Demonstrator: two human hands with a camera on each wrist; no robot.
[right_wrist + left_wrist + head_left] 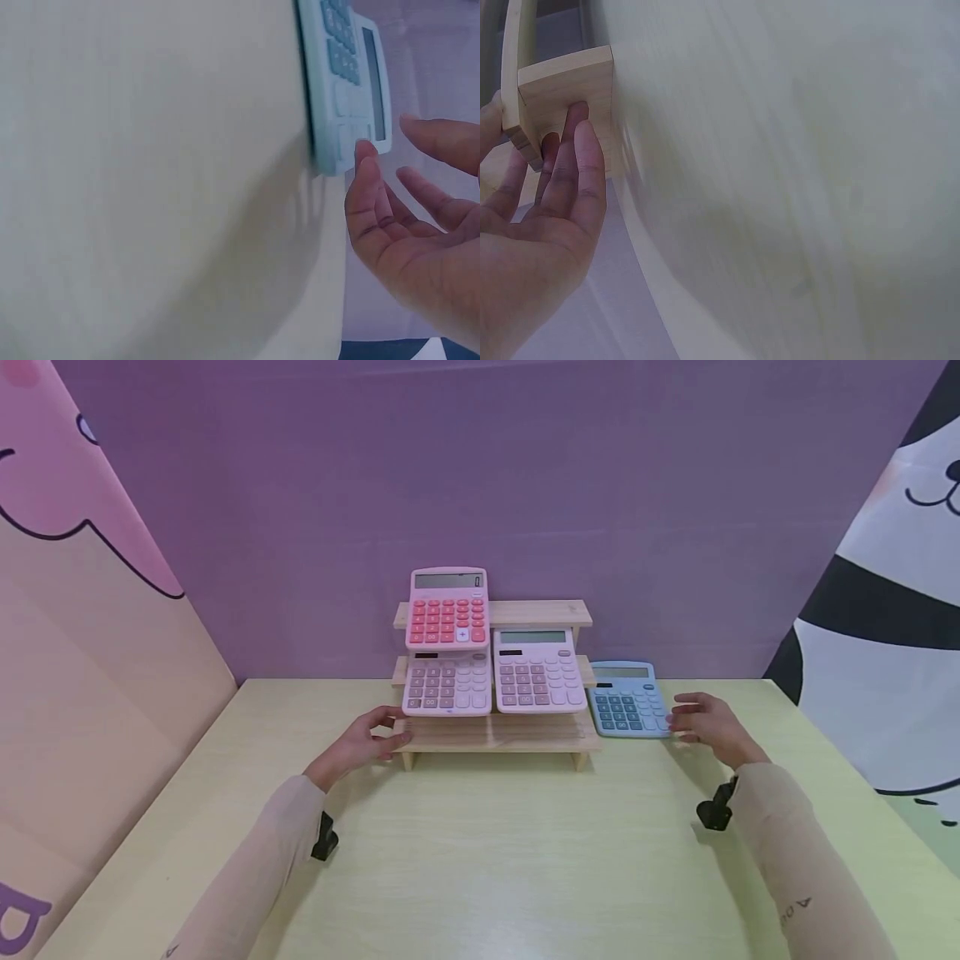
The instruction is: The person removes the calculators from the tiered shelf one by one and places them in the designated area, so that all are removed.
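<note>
"Head view: what is the left hand (363, 745) doing?"

"It is gripping the wooden stand (495, 737) by its lower left end."

"And the right hand (708, 722)?"

"Holding nothing, its fingers curving loosely just beside the blue calculator (630, 703), which is resting on the table (487, 860), right of the stand. Whether they are touching, I cannot tell."

The pink calculator (447, 610) hides the lower-left calculator's (447, 683) display; the right wrist view cuts off the blue calculator (346, 90).
</note>
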